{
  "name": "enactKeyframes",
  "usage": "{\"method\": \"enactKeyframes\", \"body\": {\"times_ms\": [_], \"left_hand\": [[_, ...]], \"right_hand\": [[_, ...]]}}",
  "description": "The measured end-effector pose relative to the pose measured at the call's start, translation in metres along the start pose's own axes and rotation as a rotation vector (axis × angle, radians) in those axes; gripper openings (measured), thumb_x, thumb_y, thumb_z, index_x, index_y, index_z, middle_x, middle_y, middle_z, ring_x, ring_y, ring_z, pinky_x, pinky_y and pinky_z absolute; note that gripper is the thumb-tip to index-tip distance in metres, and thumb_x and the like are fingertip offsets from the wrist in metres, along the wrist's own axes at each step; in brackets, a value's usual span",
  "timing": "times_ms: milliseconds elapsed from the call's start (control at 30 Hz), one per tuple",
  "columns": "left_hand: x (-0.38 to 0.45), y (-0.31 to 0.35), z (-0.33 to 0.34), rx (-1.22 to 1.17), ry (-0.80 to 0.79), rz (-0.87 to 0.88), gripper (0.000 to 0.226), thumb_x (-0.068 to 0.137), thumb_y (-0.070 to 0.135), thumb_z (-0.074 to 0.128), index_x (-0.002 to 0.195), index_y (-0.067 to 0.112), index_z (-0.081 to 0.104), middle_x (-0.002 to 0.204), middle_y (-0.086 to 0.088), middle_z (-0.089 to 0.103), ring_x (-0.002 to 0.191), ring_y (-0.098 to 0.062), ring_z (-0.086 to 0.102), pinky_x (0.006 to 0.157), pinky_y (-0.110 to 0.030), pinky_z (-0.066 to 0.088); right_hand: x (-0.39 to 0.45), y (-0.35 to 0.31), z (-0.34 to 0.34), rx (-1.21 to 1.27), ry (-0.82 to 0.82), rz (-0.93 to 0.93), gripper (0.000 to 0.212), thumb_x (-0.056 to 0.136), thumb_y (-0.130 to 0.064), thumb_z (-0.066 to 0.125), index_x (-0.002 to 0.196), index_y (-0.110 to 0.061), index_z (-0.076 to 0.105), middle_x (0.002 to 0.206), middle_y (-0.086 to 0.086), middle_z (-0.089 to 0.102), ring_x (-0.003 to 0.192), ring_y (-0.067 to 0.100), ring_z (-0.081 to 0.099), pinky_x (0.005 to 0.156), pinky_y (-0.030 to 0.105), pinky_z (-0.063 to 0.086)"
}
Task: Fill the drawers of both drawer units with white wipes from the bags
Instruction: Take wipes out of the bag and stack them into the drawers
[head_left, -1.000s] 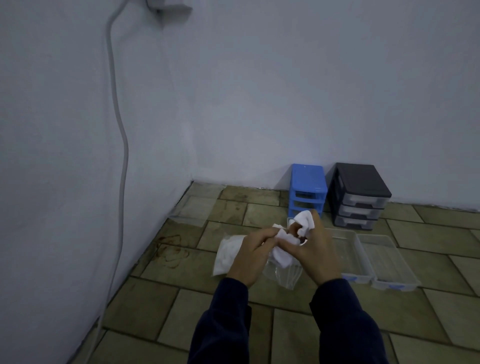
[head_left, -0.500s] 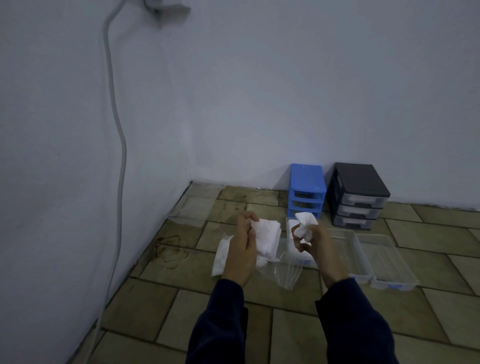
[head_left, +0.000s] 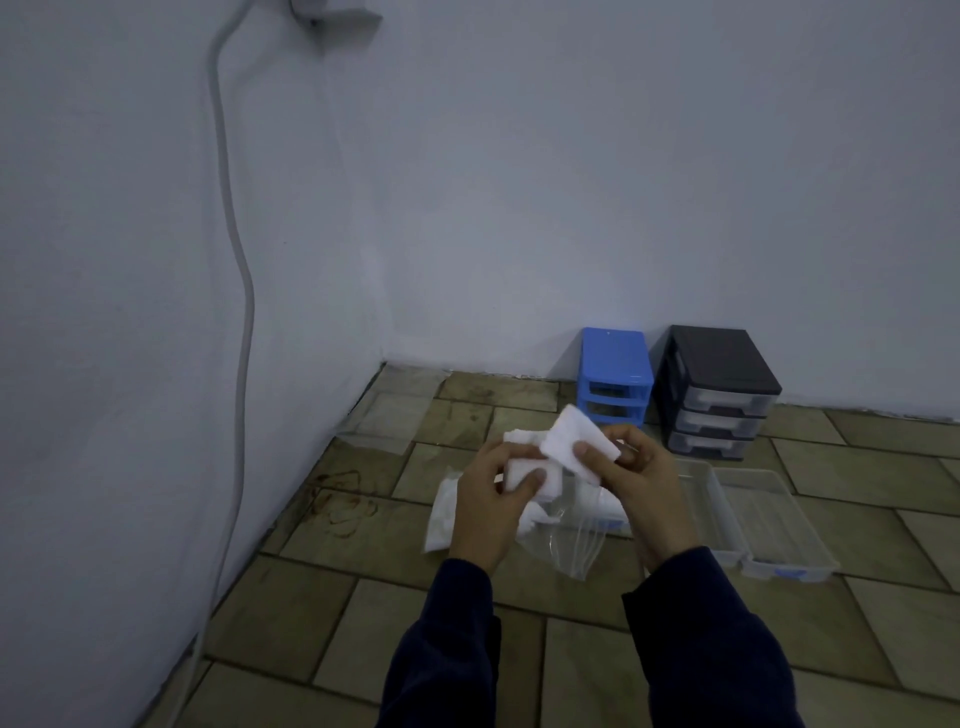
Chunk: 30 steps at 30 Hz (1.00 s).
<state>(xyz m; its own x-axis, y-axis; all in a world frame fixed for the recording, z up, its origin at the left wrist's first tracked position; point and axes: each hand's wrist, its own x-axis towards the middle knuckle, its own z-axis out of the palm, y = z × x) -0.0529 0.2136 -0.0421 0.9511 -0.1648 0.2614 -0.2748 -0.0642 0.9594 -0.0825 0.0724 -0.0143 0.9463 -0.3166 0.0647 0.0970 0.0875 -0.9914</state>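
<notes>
In the head view, the left hand (head_left: 491, 506) pinches a folded white wipe (head_left: 524, 475) and the right hand (head_left: 641, 486) pinches another wipe (head_left: 571, 436), both held above a clear bag (head_left: 563, 543) on the tiled floor (head_left: 322, 613). Two clear drawers (head_left: 779, 519) lie pulled out and look empty near the blue drawer unit (head_left: 614, 376) and black drawer unit (head_left: 719, 389), so the filling seems barely begun, with most wipes not yet placed.

A folded white wipe (head_left: 569, 441) is held up tilted, overlapping a second white wipe (head_left: 530, 470) just below it. A clear bag (head_left: 566, 545) is draped on the tiled floor beneath them, and a bag of wipes (head_left: 441, 514) lies to its left. The blue drawer unit (head_left: 614, 374) and the black drawer unit (head_left: 719, 387) are set side by side against the wall. Two clear drawers (head_left: 769, 519) are laid out on the floor, touching.
</notes>
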Motion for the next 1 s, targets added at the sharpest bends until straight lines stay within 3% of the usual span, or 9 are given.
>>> {"method": "enactKeyframes", "body": {"times_ms": [133, 233, 400, 533, 667, 767, 867, 1000], "left_hand": [[0.000, -0.003, 0.002, -0.018, 0.012, -0.014, 0.042, 0.080, -0.005, 0.065, 0.102, 0.031, 0.064, 0.120, 0.004, 0.058, 0.110, -0.010, 0.056, 0.082, -0.022, 0.054], [-0.001, 0.003, 0.005, -0.154, 0.031, -0.080, 0.041, 0.080, -0.008, 0.065, 0.106, 0.024, 0.063, 0.112, 0.000, 0.065, 0.102, -0.009, 0.062, 0.073, -0.015, 0.052], [0.001, 0.003, 0.005, -0.180, 0.009, -0.107, 0.048, 0.074, -0.014, 0.067, 0.108, 0.020, 0.061, 0.104, 0.000, 0.067, 0.094, -0.007, 0.064, 0.070, -0.014, 0.052], [0.001, 0.002, 0.004, -0.142, -0.034, -0.101, 0.052, 0.073, -0.010, 0.070, 0.119, 0.012, 0.058, 0.115, -0.005, 0.064, 0.103, -0.010, 0.061, 0.075, -0.015, 0.052], [-0.001, 0.005, 0.004, -0.186, -0.065, -0.082, 0.051, 0.072, -0.011, 0.071, 0.113, 0.018, 0.058, 0.109, 0.005, 0.065, 0.097, -0.003, 0.064, 0.078, -0.018, 0.053], [-0.001, 0.006, 0.005, -0.220, -0.113, -0.082, 0.054, 0.072, -0.013, 0.070, 0.113, 0.020, 0.057, 0.109, 0.005, 0.065, 0.100, -0.005, 0.064, 0.077, -0.017, 0.052], [-0.002, 0.007, 0.010, -0.258, -0.186, -0.084, 0.051, 0.076, -0.004, 0.071, 0.122, 0.012, 0.054, 0.116, -0.007, 0.064, 0.108, -0.019, 0.062, 0.082, -0.024, 0.053], [-0.003, 0.014, 0.019, -0.304, -0.182, -0.134, 0.026, 0.088, 0.009, 0.059, 0.111, 0.020, 0.059, 0.105, 0.003, 0.067, 0.097, -0.012, 0.065, 0.077, -0.023, 0.055]], "right_hand": [[0.002, 0.006, 0.004, 0.100, 0.018, 0.102, 0.026, 0.080, -0.003, 0.067, 0.102, -0.009, 0.054, 0.105, 0.013, 0.065, 0.095, 0.027, 0.064, 0.069, 0.029, 0.057], [-0.001, 0.006, 0.011, 0.098, 0.005, 0.085, 0.015, 0.082, -0.004, 0.065, 0.091, -0.010, 0.055, 0.091, 0.006, 0.068, 0.083, 0.016, 0.065, 0.058, 0.018, 0.054], [-0.002, 0.012, 0.016, -0.118, 0.063, -0.034, 0.027, 0.074, -0.005, 0.076, 0.083, -0.015, 0.052, 0.074, 0.004, 0.066, 0.062, 0.003, 0.063, 0.050, 0.012, 0.048], [-0.001, 0.015, 0.015, -0.226, 0.074, -0.109, 0.038, 0.071, -0.006, 0.078, 0.088, -0.020, 0.048, 0.082, 0.002, 0.064, 0.073, 0.009, 0.062, 0.054, 0.012, 0.049], [-0.001, 0.015, 0.013, -0.326, 0.124, -0.215, 0.045, 0.070, -0.008, 0.079, 0.082, -0.028, 0.040, 0.089, -0.002, 0.055, 0.080, 0.011, 0.056, 0.059, 0.016, 0.047], [0.000, 0.018, 0.008, -0.366, 0.117, -0.302, 0.038, 0.074, -0.009, 0.076, 0.077, -0.026, 0.041, 0.095, 0.004, 0.055, 0.089, 0.015, 0.055, 0.069, 0.023, 0.048], [0.002, 0.021, -0.001, -0.363, 0.029, -0.293, 0.023, 0.080, -0.012, 0.070, 0.080, -0.024, 0.050, 0.104, 0.001, 0.058, 0.099, 0.017, 0.057, 0.076, 0.034, 0.054], [0.003, 0.020, -0.011, -0.300, -0.042, -0.266, 0.013, 0.085, -0.010, 0.064, 0.091, -0.018, 0.055, 0.114, 0.002, 0.058, 0.100, 0.014, 0.059, 0.063, 0.018, 0.053]]}}
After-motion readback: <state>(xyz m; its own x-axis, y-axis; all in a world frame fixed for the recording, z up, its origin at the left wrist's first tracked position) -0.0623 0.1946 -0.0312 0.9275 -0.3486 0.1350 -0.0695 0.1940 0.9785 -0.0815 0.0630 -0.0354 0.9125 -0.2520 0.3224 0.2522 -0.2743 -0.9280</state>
